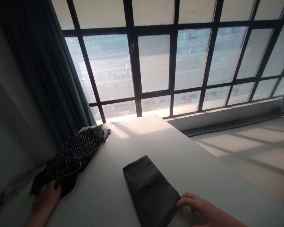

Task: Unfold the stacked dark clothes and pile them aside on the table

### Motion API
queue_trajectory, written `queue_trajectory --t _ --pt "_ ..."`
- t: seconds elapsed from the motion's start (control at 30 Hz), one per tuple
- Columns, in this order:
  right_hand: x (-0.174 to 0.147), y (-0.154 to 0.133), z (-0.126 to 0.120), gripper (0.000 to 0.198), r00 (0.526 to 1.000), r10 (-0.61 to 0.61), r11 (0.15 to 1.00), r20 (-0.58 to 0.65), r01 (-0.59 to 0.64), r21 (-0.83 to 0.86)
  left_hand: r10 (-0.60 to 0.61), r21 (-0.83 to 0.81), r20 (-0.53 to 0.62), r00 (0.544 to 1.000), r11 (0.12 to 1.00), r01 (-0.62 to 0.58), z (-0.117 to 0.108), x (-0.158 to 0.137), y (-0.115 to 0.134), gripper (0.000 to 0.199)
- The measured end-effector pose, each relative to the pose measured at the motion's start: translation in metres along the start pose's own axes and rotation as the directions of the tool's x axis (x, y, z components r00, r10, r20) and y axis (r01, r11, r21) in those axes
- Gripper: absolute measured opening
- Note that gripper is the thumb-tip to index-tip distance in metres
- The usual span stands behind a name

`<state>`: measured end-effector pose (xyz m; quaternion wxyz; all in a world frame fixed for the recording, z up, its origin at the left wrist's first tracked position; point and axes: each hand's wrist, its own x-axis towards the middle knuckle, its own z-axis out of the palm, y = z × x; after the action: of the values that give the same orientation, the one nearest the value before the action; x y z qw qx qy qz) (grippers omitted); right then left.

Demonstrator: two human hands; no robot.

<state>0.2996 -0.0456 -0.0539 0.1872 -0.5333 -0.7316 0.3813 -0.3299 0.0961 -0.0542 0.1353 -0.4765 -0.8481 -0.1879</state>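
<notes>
At the lower left, my left hand (48, 194) has its fingers closed on the near end of a pile of black clothing (71, 160). Thin white stripes run over much of that pile, and a white cord curves across it. A dark folded cloth (150, 192) lies flat in the middle of the table, a neat rectangle whose near end is cut off by the frame. My right hand (194, 205) pinches its right edge near the corner, thumb partly hidden. Whether the cloth is a garment I cannot tell.
The white table (113, 176) reaches to the window wall (153, 63), with two small round fittings (114, 125) at its far end. A dark curtain (44, 63) hangs at the left. Sunlit floor (251, 148) lies beyond the table's right edge.
</notes>
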Motion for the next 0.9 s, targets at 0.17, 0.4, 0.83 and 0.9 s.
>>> queue_trajectory --t 0.17,0.4,0.83,0.9 --pt "0.038 0.003 0.016 0.065 0.986 -0.128 0.974 -0.104 0.105 -0.202 0.243 -0.144 -0.208 0.948 0.951 -0.275 0.032 -0.06 0.011 0.045" --pt "0.082 -0.03 0.011 0.035 0.99 -0.129 0.944 -0.05 0.107 -0.314 0.79 -0.698 0.286 0.543 0.56 -0.447 -0.007 -0.199 0.138 0.055" --pt "0.059 -0.199 -0.068 0.046 0.939 -0.341 0.925 -0.04 0.328 -0.194 0.786 -0.913 0.291 0.545 0.058 0.404 -0.054 -0.218 0.196 0.032" --pt "0.086 -0.192 -0.083 0.048 0.942 -0.321 0.902 -0.095 0.274 -0.335 0.815 -0.92 0.299 0.497 0.107 0.377 -0.043 -0.211 0.192 0.037"
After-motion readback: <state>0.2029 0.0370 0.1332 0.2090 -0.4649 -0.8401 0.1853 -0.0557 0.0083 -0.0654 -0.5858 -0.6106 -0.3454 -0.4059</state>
